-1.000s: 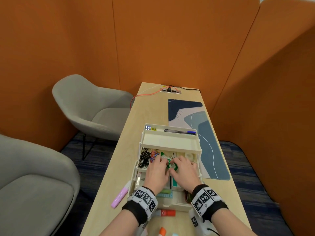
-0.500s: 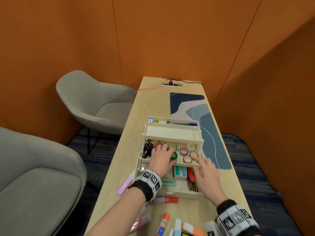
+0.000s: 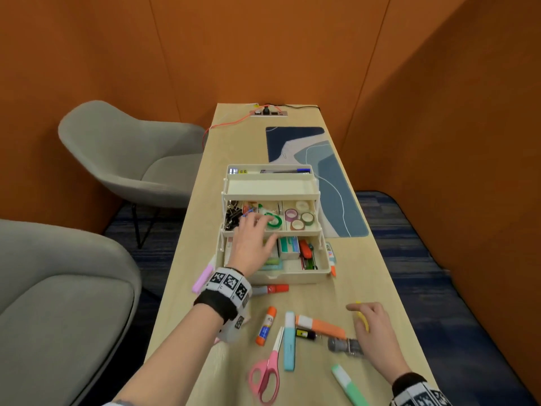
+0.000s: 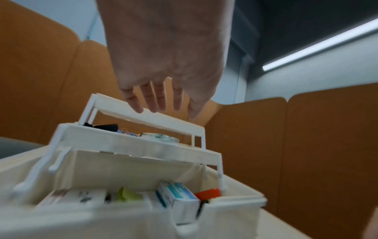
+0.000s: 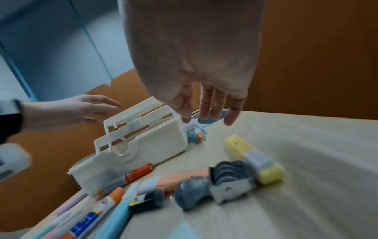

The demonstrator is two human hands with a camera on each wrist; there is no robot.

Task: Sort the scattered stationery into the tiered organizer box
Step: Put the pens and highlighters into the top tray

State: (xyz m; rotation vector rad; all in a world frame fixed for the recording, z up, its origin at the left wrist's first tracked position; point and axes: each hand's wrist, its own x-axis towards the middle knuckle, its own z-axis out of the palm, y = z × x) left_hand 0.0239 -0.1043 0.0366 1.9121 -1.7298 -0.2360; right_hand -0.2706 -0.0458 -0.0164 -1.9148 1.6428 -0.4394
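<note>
The cream tiered organizer box (image 3: 270,224) stands fanned open in the middle of the pale wooden table (image 3: 366,276), and everything else sits around it. From above, the left hand (image 3: 251,244) reaches over the box's lower tier, fingers spread and relaxed, its fingertips near a green tape roll (image 3: 275,221) in the middle tray; whether they touch the roll is hard to say. The left wrist view (image 4: 163,56) looks up from under the palm and shows the fingers straight and gripping nothing, hanging just before the top tray's edge. It also reveals a teal-and-white carton (image 4: 178,198) and something orange-red (image 4: 208,192) standing in the bottom compartment.

The right hand (image 3: 374,329) hovers nearer the person than the box, off its right front corner, over a yellow highlighter (image 3: 363,320). The head view hides most of that highlighter; the right wrist view shows it whole (image 5: 253,159), lying beneath loosely extended fingers (image 5: 206,103) that hold nothing and stay clear of it. Beside it lie a grey roller stamp (image 5: 214,186) and an orange highlighter (image 5: 180,179).

In front of the box, the head view alone shows pink scissors (image 3: 268,373), a teal highlighter (image 3: 289,341), a glue stick (image 3: 266,326) and a green highlighter (image 3: 348,385). A red-capped marker (image 3: 272,289) lies against the box's front wall.
</note>
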